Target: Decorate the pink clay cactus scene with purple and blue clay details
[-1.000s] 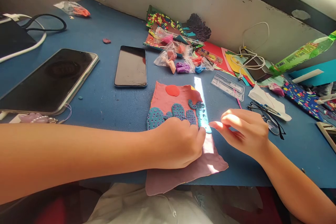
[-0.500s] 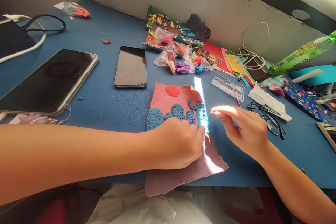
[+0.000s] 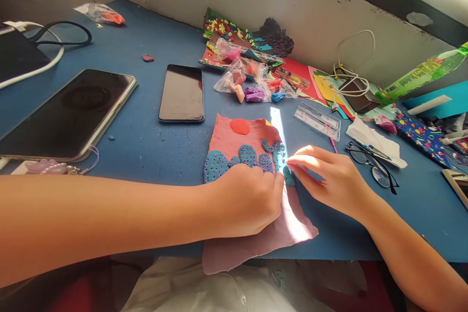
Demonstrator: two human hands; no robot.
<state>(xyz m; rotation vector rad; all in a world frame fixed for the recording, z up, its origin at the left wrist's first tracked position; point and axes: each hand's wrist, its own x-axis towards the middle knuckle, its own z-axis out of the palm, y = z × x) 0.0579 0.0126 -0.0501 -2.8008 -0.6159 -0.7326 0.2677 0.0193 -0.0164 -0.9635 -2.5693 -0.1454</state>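
A clay picture (image 3: pixel 241 144) lies on the blue table, with a pink upper part, a red disc (image 3: pixel 240 126) and blue cactus shapes dotted with purple. Its lower part is a mauve clay sheet (image 3: pixel 234 253) that reaches over the table's front edge. My left hand (image 3: pixel 252 200) rests on the middle of the picture with its fingers curled; anything inside them is hidden. At the picture's right edge, my right hand (image 3: pixel 329 175) has thumb and forefinger pinched by the sunlit blue cactus (image 3: pixel 280 153). Whatever is between those fingertips is too small to make out.
Two phones, a large one (image 3: pixel 69 112) and a smaller one (image 3: pixel 182 92), lie to the left. Behind are bagged clay pieces (image 3: pixel 255 93) and a decorated clay piece (image 3: pixel 226 29). A clear plastic case (image 3: pixel 317 119), glasses (image 3: pixel 376 168) and a green bottle (image 3: pixel 424 73) are on the right.
My right hand has moved left and slightly down, bringing its fingertips to the cactus at the picture's right edge. My left hand stays nearly still on the picture.
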